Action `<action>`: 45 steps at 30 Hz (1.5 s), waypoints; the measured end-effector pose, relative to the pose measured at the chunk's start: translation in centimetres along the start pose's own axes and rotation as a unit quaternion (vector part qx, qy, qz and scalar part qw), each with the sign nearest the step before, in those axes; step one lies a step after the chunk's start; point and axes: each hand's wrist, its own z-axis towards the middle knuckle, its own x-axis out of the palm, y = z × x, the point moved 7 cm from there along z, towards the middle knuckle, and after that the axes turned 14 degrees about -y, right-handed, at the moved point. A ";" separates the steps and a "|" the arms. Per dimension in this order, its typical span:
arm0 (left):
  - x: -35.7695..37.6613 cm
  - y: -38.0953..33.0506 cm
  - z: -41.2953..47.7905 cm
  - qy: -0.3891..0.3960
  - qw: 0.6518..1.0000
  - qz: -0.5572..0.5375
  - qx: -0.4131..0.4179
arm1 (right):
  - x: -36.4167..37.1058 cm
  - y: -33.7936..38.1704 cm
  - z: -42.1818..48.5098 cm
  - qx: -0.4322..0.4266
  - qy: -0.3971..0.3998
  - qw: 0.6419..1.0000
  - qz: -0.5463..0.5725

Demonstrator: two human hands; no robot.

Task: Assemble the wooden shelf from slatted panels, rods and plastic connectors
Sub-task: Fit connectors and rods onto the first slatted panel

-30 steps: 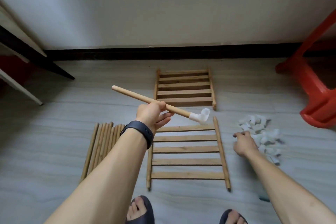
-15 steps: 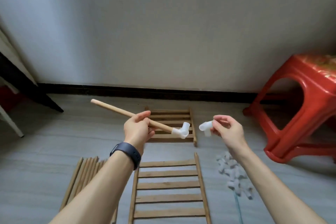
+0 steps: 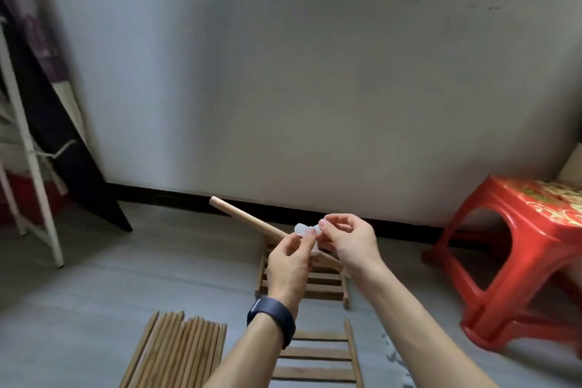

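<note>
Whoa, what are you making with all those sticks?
A person is putting together a wooden shelf. The left hand and the right hand are raised together, both pinching a white plastic connector in front of a wooden rod that slants up to the left. The fingers hide whether the piece is on the rod yet. On the floor below lie a bundle of rods, a far slatted panel and a near slatted panel, not joined. A red stool stands on the right.

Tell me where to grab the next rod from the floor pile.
Pinch the pile's leftmost rod near its far end, coming from the left: bare floor lies on that side, while the other rods press close on its right.
</note>
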 end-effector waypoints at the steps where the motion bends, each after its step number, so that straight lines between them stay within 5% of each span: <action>1: -0.4 0.1 0.2 -0.016 1.000 0.012 0.013 | 0.5 0.0 -0.4 -0.007 0.006 1.000 -0.008; 6: -1.7 0.3 1.3 -0.057 0.998 -0.003 0.024 | 0.8 1.8 -1.8 -0.042 0.026 0.999 -0.007; 10: -2.9 0.1 2.5 -0.085 0.996 -0.026 0.018 | -4.6 4.1 -0.7 -0.168 -0.147 0.969 -0.111; 12: -3.6 0.2 3.0 -0.102 0.994 -0.030 0.006 | -6.4 2.7 0.4 -0.103 -0.158 0.977 -0.100; 17: -3.7 0.6 3.5 -0.121 0.990 -0.072 -0.029 | -3.7 -3.4 -1.5 0.156 0.054 0.981 -0.102; 20: -3.0 1.0 3.3 -0.114 0.991 -0.068 -0.027 | -1.4 -4.8 -2.7 0.218 0.090 0.972 -0.008; 32: -3.0 1.3 3.8 -0.032 0.998 0.006 -0.053 | -2.0 -6.6 0.6 0.175 -0.042 0.980 0.088; 37: -7.2 1.2 6.2 -0.079 0.993 -0.038 -0.074 | -5.4 -6.9 2.9 0.147 -0.117 0.979 0.077; 45: -12.8 2.8 9.2 -0.142 0.988 -0.022 -0.051 | -6.1 -6.9 3.4 0.156 -0.089 0.979 0.096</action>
